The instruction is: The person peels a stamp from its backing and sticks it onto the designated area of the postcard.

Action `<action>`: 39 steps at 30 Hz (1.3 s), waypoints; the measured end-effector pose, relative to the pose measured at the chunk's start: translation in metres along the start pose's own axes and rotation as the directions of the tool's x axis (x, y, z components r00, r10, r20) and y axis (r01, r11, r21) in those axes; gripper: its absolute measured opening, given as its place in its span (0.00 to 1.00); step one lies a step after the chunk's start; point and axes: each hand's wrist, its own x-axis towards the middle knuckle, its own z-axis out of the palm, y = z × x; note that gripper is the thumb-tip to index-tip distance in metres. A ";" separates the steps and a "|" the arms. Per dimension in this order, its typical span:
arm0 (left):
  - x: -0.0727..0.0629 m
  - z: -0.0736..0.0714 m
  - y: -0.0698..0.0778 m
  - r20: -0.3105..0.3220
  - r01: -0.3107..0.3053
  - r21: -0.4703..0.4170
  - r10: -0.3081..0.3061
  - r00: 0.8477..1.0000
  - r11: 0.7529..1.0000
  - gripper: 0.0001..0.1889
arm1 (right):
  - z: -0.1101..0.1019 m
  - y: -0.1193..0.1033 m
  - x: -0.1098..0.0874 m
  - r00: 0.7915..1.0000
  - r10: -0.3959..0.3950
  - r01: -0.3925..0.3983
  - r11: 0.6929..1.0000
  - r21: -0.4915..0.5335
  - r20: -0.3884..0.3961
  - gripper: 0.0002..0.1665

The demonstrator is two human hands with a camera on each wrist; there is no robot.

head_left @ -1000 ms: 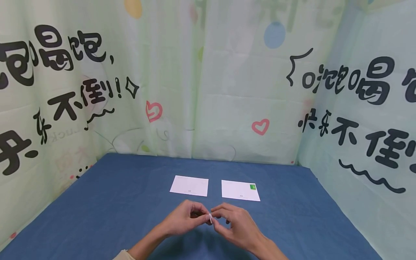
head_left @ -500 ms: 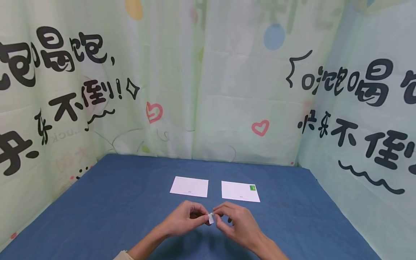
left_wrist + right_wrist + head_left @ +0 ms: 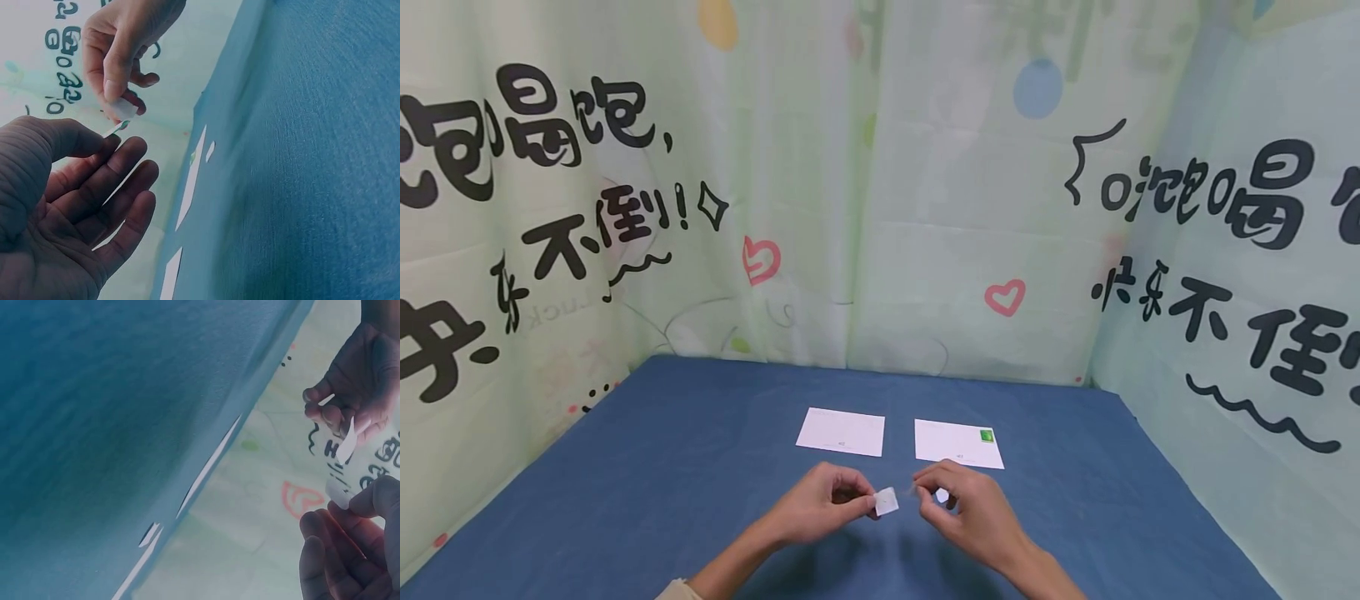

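Note:
In the head view my left hand (image 3: 827,504) pinches a small square stamp (image 3: 886,501) between thumb and fingers, its white side showing. A bit of green shows at the stamp's edge (image 3: 125,124) in the left wrist view. To its right, my right hand (image 3: 966,510) pinches a thin translucent piece of backing film (image 3: 124,109). This film (image 3: 337,492) looks pale and see-through in the right wrist view, apart from the stamp (image 3: 347,441). Both hands are held above the table, with a gap between them.
Two white postcards or envelopes lie side by side on the blue tablecloth (image 3: 647,483): a plain left one (image 3: 840,432) and a right one (image 3: 951,440) with a green stamp (image 3: 987,435). A small white piece (image 3: 210,152) lies near them. Printed curtains (image 3: 925,208) surround the table.
Both hands were together at the small white stamp. My right hand has drawn away to the right with the translucent film; the stamp stays in my left hand and now shows as a flat square.

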 end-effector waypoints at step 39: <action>-0.004 0.006 0.008 0.046 0.057 -0.204 -0.049 0.998 0.977 0.12 | -0.003 -0.010 -0.010 0.976 -0.214 0.207 0.970 0.126 0.046 0.17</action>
